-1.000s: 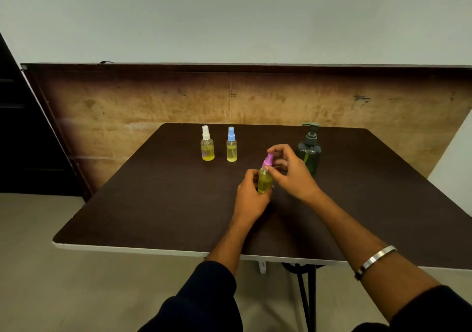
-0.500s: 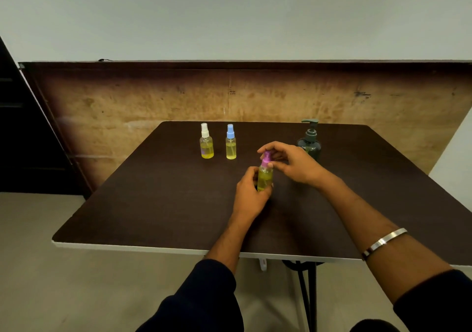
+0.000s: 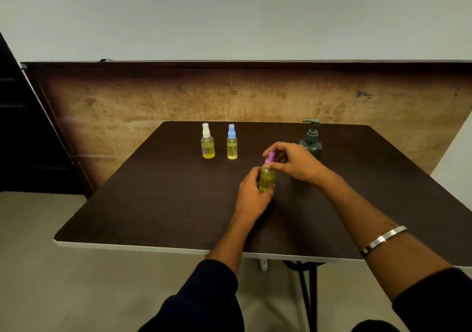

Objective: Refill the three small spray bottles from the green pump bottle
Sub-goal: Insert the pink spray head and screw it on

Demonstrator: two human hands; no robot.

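Note:
A small spray bottle with a pink cap, filled with yellow liquid, stands near the middle of the dark table. My left hand grips its body from the left. My right hand pinches the pink cap from the right. Farther back stand a white-capped spray bottle and a blue-capped spray bottle, both holding yellow liquid. The green pump bottle stands behind my right hand, its lower part hidden by it.
A brown wooden panel runs along the wall just behind the table. The table's white front edge lies near me, with black legs below it. A metal bangle circles my right wrist.
My right hand has shifted its fingers around the pink cap while my left hand keeps holding the bottle in place. The other bottles have not moved.

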